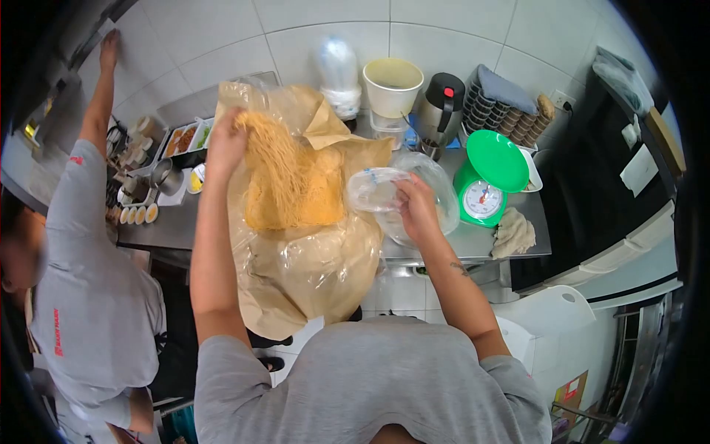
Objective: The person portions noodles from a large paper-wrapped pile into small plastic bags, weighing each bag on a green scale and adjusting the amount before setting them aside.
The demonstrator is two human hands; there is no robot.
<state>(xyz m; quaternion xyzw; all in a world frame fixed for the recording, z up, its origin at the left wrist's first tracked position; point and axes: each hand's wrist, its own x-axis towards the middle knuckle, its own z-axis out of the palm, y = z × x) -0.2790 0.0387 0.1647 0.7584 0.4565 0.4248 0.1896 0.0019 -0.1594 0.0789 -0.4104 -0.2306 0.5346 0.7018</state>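
My left hand point(228, 144) is closed on a bunch of thin yellow noodles point(274, 155), lifted so the strands hang down. Below them lies a block of the same noodles point(318, 189), resting in a brown paper wrapper point(281, 274) with clear plastic lining. My right hand point(416, 203) pinches the edge of a clear plastic bag point(373, 186), whose mouth spreads toward the noodles. Behind that hand is another crumpled sheet or bag of clear plastic point(444, 185). Just to the right stands a green kitchen scale point(484, 194) with a round green pan.
A cream bucket point(393, 78), a steel jug point(441, 111) and stacked dark cups point(484, 111) line the wall. A cloth point(515, 233) lies at the counter's right edge. On the left, a co-worker point(100, 259) reaches up beside trays of toppings point(181, 139) and halved eggs point(139, 215).
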